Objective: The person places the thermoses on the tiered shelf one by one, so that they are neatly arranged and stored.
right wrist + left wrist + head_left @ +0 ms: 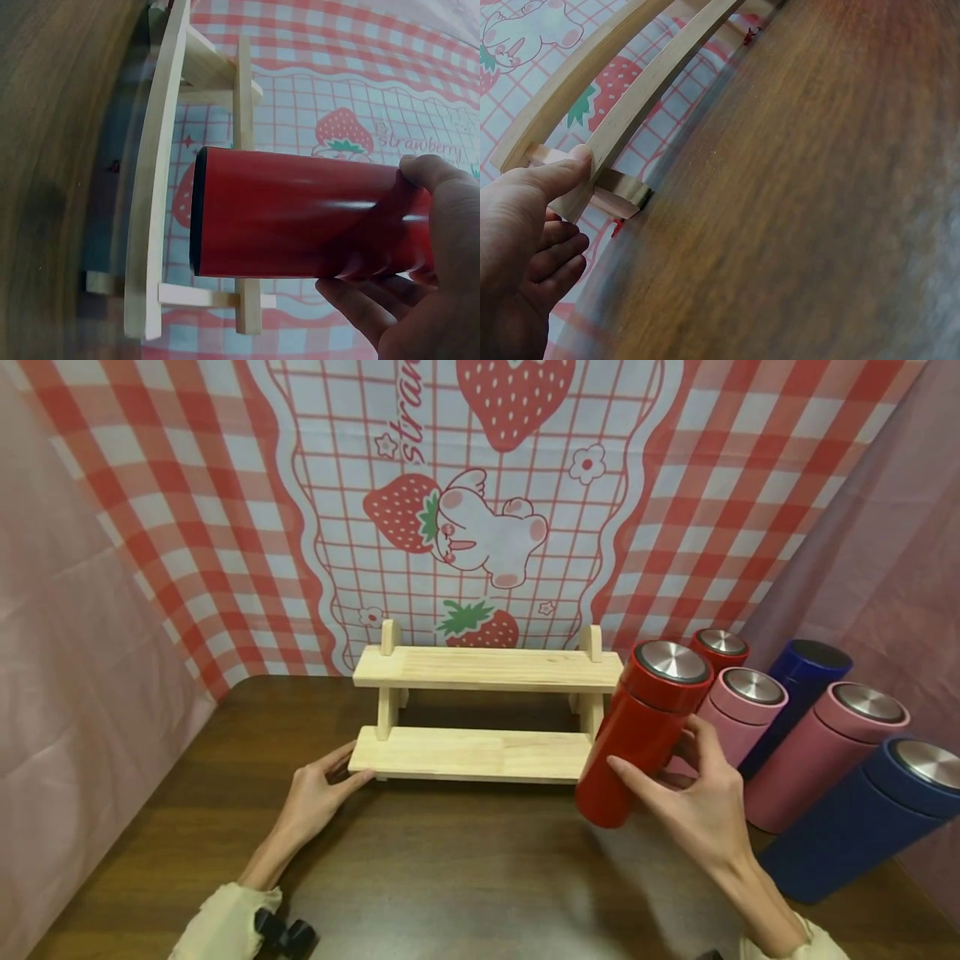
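Note:
My right hand (701,802) grips a red thermos bottle (645,727) around its body, thumb in front. The bottle is held up off the table, tilted, its silver-topped lid uppermost; in the right wrist view its dark base (198,214) points at the shelf boards. A two-tier wooden shelf (472,752) stands mid-table with both boards bare. At the left end of its lower board, my left hand (318,793) holds on with the thumb on the front edge. Seen from the left wrist, the thumb (570,169) presses the board and the other fingers curl loosely below.
To the right stand several more thermos bottles: a red one (720,647), a light pink one (742,714), a dark blue one (795,693), a darker pink one (832,752) and a blue one (862,818). A checked strawberry cloth (480,527) hangs behind the wooden table (450,868).

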`<state>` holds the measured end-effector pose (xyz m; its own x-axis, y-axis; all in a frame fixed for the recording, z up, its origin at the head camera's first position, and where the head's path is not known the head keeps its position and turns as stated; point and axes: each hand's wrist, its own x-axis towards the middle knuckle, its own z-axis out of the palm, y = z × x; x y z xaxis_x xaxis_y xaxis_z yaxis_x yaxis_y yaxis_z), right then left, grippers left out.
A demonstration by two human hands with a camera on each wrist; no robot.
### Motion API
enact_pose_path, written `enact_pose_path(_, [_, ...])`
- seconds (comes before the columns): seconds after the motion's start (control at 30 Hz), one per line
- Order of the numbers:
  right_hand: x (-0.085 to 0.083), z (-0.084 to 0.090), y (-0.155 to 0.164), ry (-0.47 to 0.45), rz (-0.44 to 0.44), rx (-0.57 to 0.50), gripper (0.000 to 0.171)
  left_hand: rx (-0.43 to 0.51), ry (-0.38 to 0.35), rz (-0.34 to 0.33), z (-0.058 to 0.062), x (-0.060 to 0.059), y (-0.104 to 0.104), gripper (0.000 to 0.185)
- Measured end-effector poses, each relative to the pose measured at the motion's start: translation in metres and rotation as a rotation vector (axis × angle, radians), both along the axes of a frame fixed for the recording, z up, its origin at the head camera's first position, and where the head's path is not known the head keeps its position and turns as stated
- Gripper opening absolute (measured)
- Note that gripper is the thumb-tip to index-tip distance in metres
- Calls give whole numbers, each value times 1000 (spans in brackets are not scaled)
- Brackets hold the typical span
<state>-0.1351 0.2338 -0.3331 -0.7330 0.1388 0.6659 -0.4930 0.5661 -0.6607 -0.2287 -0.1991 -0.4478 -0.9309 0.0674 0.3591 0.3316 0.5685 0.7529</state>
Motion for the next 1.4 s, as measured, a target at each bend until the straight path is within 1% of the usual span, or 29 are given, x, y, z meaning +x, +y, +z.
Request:
enact_pose_path(0.27, [-14, 3, -14, -21, 40, -4, 76, 2, -6, 4, 0, 1, 0, 61])
enact_pose_path(0.5, [-23, 7, -27, -16, 110, -34, 74, 5, 2, 6, -1, 1, 0, 60])
enact_pose_path(0.67, [-30, 8, -36, -37, 172, -76, 74, -4, 5, 10, -1, 1, -1, 60])
enact_pose_path(0.73, [-33, 8, -39, -45, 174, -69, 73, -6, 5, 10, -1, 1, -1, 60])
enact_pose_path(0.83, [-37, 8, -44, -43, 157, -32, 73, -6, -1, 10, -1, 0, -1, 60])
enact_pose_path(0.93, [-42, 8, -47, -34, 165, -9, 74, -1, -14, 12, -1, 0, -1, 61])
enact_pose_path(1.2, [-51, 8, -56, -10, 210, -28, 75, 4, -10, 8, -2, 0, 0, 60])
enact_pose_path(1.4, [-56, 10, -62, -11, 233, -13, 76, 10, -8, 6, -1, 0, 0, 60])
